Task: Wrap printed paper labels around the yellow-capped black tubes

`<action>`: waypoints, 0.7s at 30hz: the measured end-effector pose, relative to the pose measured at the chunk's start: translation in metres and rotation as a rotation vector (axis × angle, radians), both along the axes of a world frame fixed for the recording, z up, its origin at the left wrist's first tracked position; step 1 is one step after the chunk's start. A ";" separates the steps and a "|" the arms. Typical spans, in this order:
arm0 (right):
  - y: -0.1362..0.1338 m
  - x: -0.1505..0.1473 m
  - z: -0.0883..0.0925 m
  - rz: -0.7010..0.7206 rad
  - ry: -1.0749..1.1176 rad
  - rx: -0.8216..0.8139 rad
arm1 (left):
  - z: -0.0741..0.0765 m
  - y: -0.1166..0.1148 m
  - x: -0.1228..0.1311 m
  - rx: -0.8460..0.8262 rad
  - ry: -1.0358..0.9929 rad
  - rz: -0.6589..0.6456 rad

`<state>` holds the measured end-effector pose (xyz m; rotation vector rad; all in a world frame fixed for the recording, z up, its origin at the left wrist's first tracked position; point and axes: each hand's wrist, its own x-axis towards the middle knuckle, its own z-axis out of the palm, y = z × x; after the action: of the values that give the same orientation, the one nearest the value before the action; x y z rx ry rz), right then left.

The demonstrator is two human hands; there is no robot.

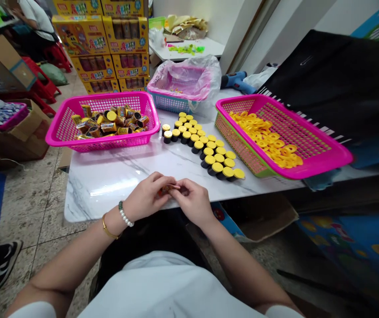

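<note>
My left hand and my right hand meet at the front edge of the marbled table. Between their fingertips is a small brownish-orange wrapped piece, mostly covered by the fingers, so its exact kind is unclear. Both hands are closed on it. Beyond them, several small black cups with yellow lids stand upright in slanting rows. To the left, a pink basket holds a heap of printed cylindrical cups. On the right, yellow rings lie inside another pink basket.
Stacked yellow boxes rise behind the left basket. A plastic-lined basket and a blue power tool sit at the back. An open carton is below the table's right side. Another person sits far left.
</note>
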<state>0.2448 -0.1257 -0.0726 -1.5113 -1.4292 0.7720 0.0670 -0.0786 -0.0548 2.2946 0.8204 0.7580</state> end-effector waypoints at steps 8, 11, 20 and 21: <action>0.023 0.010 0.005 0.061 0.206 -0.222 | -0.010 0.008 0.003 0.031 0.099 0.009; 0.023 0.011 0.008 0.029 0.286 -0.266 | -0.008 0.015 0.004 -0.054 0.063 0.015; 0.015 0.033 0.012 -0.210 0.589 -0.182 | 0.009 0.048 0.012 -0.900 -0.072 0.026; 0.011 0.036 0.015 -0.273 0.640 -0.133 | 0.010 0.051 0.019 -0.874 -0.115 0.010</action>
<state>0.2812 -0.1145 -0.0580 -1.3461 -0.6946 1.0692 0.0857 -0.0276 -0.0447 1.4537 0.8800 0.4012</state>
